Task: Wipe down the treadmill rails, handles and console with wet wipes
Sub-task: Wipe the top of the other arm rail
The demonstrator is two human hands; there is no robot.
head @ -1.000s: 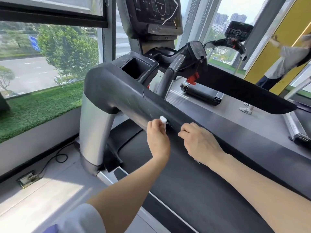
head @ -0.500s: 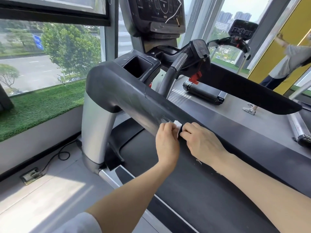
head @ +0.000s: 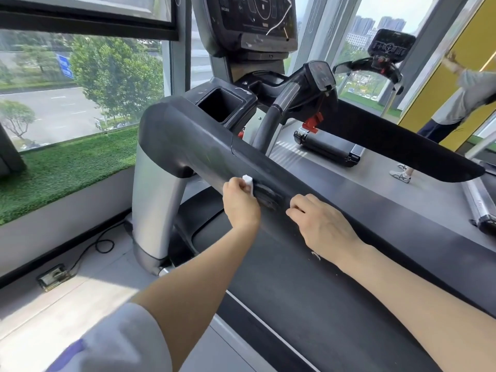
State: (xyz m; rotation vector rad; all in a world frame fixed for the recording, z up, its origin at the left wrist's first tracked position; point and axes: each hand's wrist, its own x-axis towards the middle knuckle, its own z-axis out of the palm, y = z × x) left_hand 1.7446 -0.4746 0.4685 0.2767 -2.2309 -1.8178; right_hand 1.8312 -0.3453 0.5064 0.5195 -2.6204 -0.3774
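Wipe [head: 248,181], folded small, sits pinched in the left hand [head: 240,204] against the side rail [head: 212,154], presumably to concentrate pressure. The right hand [head: 320,224] rests on the rail nearby, fingers loosely curled, holding nothing, likely bracing.

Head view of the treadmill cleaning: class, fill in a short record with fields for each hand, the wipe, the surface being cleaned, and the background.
left hand: pinches the wet wipe against the rail
right hand: rests on the rail, fingers curled, holding nothing
surface: near side rail, dark and smudged
console: above, untouched
background: a second treadmill and another person by the yellow wall
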